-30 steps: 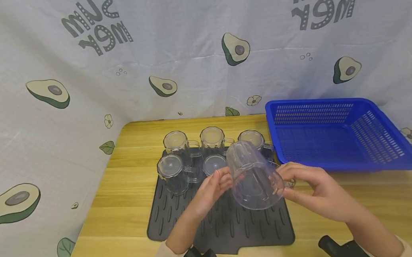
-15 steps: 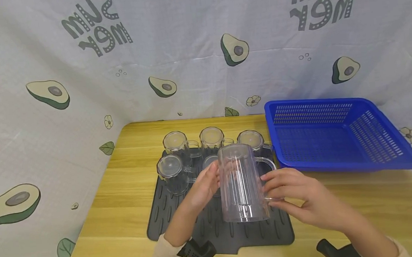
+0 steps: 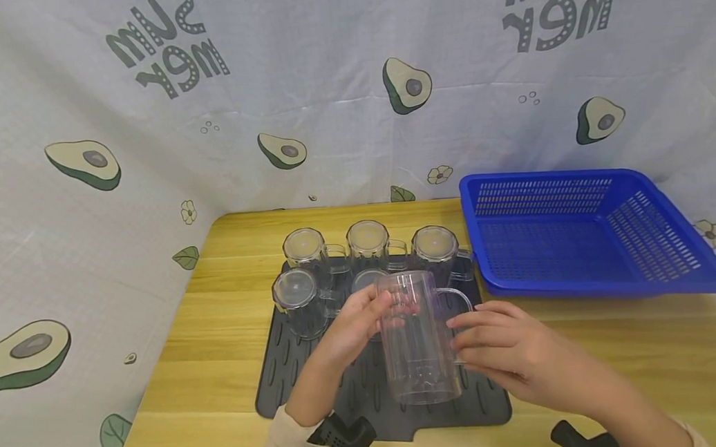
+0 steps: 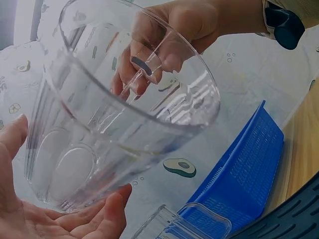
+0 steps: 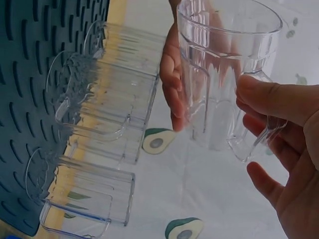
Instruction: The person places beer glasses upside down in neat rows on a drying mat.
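Observation:
A clear plastic mug [image 3: 420, 357] is held above the dark drying mat [image 3: 307, 393], tilted with its mouth toward the person. My left hand [image 3: 349, 328] holds it near the base; in the left wrist view the thumb and fingers [image 4: 104, 219] lie on either side of that end. My right hand [image 3: 510, 344] grips the handle [image 5: 244, 144], thumb near the rim in the right wrist view. Behind the held mug, several similar mugs stand upside down in two rows on the mat, including a front-left mug [image 3: 296, 290] and a back-right mug [image 3: 436, 244]. One front mug is partly hidden.
An open blue plastic basket [image 3: 546, 238] stands at the right, close to the mat. Wooden tabletop [image 3: 210, 344] shows around the mat. A white cloth with avocado prints [image 3: 350, 113] hangs behind and at the left.
The mug has swung from a slant, mouth to the lower right, to nearly straight toward the person, and come lower. Both hands moved with it. The mugs on the mat stay put.

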Tool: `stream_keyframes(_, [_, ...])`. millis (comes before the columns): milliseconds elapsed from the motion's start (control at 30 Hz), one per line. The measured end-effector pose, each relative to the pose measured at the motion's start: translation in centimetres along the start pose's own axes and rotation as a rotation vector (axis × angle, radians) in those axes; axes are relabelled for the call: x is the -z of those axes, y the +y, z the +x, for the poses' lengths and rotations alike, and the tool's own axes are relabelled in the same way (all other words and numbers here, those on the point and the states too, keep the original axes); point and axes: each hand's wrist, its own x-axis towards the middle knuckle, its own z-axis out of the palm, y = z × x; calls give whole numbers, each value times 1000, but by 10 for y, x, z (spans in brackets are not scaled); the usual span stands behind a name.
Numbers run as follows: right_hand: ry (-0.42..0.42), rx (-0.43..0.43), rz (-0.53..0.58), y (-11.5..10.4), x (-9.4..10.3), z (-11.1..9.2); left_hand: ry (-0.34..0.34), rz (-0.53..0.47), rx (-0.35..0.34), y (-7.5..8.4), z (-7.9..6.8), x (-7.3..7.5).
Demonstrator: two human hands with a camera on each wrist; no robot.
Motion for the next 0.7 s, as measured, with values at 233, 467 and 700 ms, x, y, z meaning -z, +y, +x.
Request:
stream_keyframes(233, [-134, -43, -139, -8, 1, -5, 0, 25, -5, 0, 1, 0])
stream_keyframes(467, [-50, 0, -94, -10, 0, 0, 14, -19, -33, -1, 1, 0])
stream_keyframes(700, [104, -52, 89, -15, 12, 11, 53, -23, -51, -1, -2, -4])
